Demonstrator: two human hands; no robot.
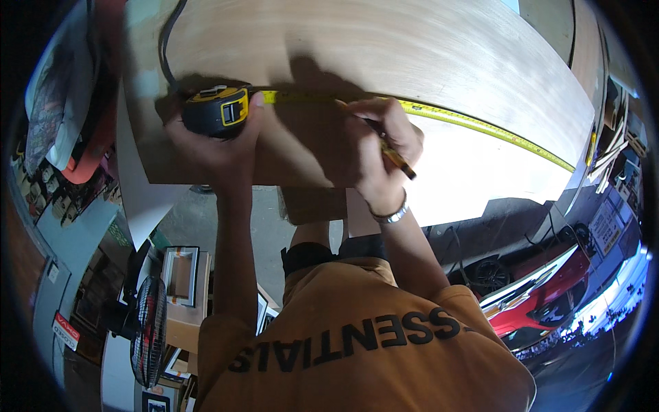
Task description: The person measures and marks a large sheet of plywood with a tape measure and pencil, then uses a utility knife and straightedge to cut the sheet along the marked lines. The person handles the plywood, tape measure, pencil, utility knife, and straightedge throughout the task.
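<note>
Clamps a black-and-yellow tape measure [216, 113] in the left hand [216, 154], with the thumb along the right side of the case, close to the mouth. Holds it at the left part of a large wooden board [377, 41], near the left edge; cannot tell whether flat against the surface. Shows a dark strap [165, 48] running from the case toward the far edge. Spans the board with the yellow blade [480, 125], from the case, past the right hand [388, 141], to a place by the right edge. Pinches a yellow-and-black pencil-like tool [397, 161] in that hand, with fingers brought together and the tip just beside the blade; cannot tell whether touching the wood. Wears a metal-banded watch [395, 214] on the right wrist. Loses the near edge in glare toward the right corner. Includes, well below the left corner, a black fan [147, 329] and a pale frame [182, 275] near it.
</note>
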